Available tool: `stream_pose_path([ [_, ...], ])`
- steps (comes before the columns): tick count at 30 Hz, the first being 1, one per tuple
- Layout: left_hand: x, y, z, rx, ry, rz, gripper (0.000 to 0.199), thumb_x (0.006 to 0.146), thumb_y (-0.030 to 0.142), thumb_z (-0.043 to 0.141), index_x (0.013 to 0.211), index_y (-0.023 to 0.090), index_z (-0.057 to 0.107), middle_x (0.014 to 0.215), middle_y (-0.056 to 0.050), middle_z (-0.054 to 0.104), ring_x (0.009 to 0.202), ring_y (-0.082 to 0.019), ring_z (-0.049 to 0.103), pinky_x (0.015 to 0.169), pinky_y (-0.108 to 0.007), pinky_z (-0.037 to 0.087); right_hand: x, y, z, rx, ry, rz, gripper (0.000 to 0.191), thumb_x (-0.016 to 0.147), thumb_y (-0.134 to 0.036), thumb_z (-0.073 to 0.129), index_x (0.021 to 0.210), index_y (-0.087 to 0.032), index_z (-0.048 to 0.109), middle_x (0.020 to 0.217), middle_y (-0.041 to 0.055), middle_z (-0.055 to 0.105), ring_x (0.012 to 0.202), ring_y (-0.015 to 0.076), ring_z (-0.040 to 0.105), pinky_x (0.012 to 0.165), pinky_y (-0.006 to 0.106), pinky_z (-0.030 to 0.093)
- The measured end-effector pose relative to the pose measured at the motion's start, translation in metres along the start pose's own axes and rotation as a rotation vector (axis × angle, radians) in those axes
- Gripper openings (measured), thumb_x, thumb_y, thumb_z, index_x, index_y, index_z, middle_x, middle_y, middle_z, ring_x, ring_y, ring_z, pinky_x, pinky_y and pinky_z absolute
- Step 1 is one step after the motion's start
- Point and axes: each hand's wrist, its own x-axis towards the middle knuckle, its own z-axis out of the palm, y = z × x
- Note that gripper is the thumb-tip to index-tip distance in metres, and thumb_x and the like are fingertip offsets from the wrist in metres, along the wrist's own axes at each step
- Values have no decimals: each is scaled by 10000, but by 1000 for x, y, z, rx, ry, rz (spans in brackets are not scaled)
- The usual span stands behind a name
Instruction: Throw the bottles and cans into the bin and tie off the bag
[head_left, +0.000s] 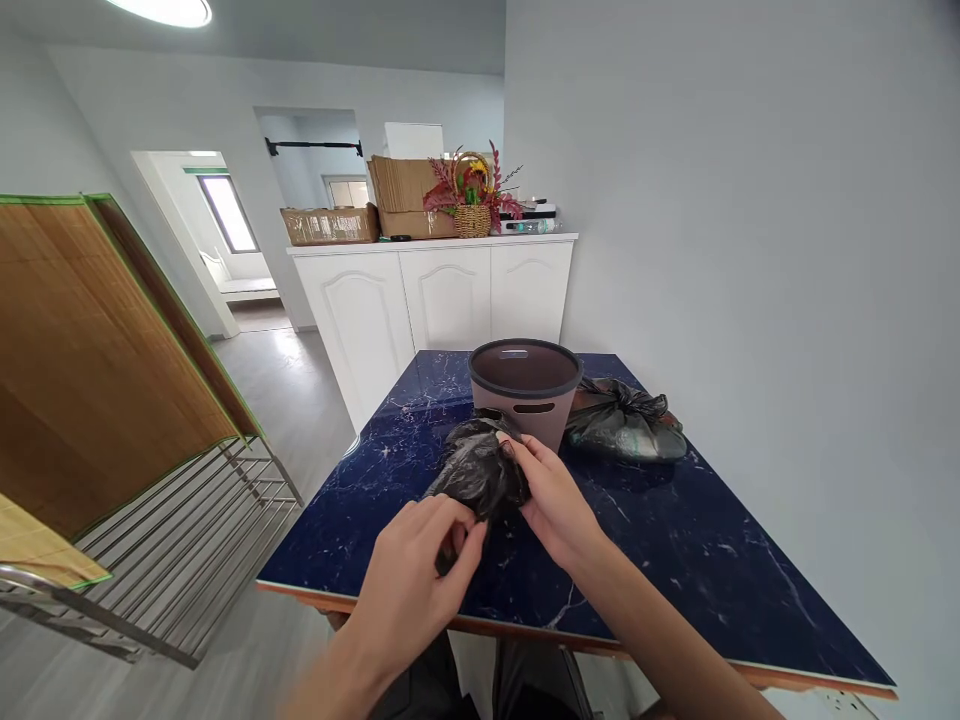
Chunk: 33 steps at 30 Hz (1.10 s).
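Note:
A crumpled black plastic bag [476, 470] is held between both hands over the blue marbled table [352, 510]. My left hand [427, 560] pinches its lower edge, thumb and forefinger together. Higher up on the right side, my right hand [551, 490] grips the bag with the thumb along its top. Just behind the bag stands a brownish-mauve trash bin [551, 430] with a dark rim and cut-out handles. To the right of the bin lies a knotted black plastic bag [630, 425], filled, its contents only dimly showing through.
Beyond the table is a white cabinet [450, 300] bearing cardboard boxes [405, 190] and a flower basket [472, 218]. On the left stands a metal rack [195, 540] with a bamboo mat [112, 350] over it. A grey wall [735, 250] runs along the right side.

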Motion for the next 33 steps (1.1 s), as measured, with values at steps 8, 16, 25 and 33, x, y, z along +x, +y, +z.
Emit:
stream_pose_path([
  [8, 5, -7, -47, -468, 121, -375, 401, 1023, 519, 578, 765, 213, 598, 707, 21, 561, 668, -150, 521, 641, -250, 425, 9, 16, -50, -483, 3, -66, 500, 905, -736, 655, 1051, -260, 615, 1017, 54, 733, 918, 251, 689, 773, 348, 536],
  [16, 3, -21, -55, -640, 247, -444, 405, 1023, 561, 608, 799, 224, 616, 720, 15, 585, 719, -164, 553, 660, -244, 456, -30, -17, -48, -1073, 162, -894, 226, 1042, -389, 581, 1213, -244, 611, 1151, 134, 683, 1080, 299, 683, 886, 433, 565],
  [25, 3, 16, -71, -798, 127, -367, 427, 998, 574, 653, 759, 224, 603, 656, 14, 569, 595, -155, 531, 583, -263, 456, -57, -59, 13, -1428, -580, -732, 314, 1138, -271, 399, 1393, -216, 574, 1318, 108, 724, 1139, 267, 733, 943, 405, 591],
  [33, 5, 51, -96, -1192, 70, -398, 492, 961, 566, 682, 675, 219, 483, 459, 63, 398, 429, -104, 364, 470, -233, 354, -36, -84, -8, -2007, -426, -535, 603, 847, -410, 887, 1351, -160, 668, 1392, 211, 700, 1256, 430, 691, 977, 515, 602],
])
